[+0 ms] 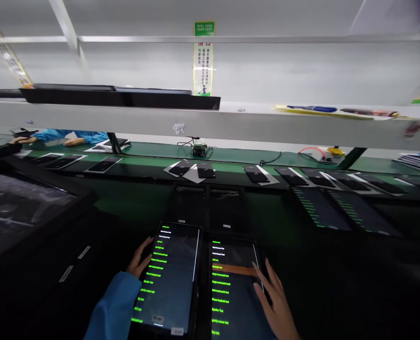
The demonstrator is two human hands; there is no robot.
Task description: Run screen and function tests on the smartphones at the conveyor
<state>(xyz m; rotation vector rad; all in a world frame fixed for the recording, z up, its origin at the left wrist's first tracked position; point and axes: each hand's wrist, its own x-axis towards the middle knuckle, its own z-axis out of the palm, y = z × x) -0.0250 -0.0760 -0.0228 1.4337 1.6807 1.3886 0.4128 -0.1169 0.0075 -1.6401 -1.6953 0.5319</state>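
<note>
Resting the left hand at the left edge of a black smartphone, the person keeps the fingers a little apart, not clamped on it. This phone lies flat on the dark counter, and its screen shows a list of test lines in green letters. A blue sleeve covers the left wrist.

Just beside it lies a second smartphone with the same green list, and one row is marked in orange. The right hand is over the right side of this screen, with its fingers spread apart. I cannot tell if the fingertips touch the glass.

Farther forward, two more dark phones lie side by side, and on the right two phones show green marks. Behind them, many phones stand in a row along a green belt, some on white sheets. A small circuit device sits on the belt. Across the line, a co-worker's two hands in blue sleeves are near a phone. Above, a white shelf carries long black trays.
</note>
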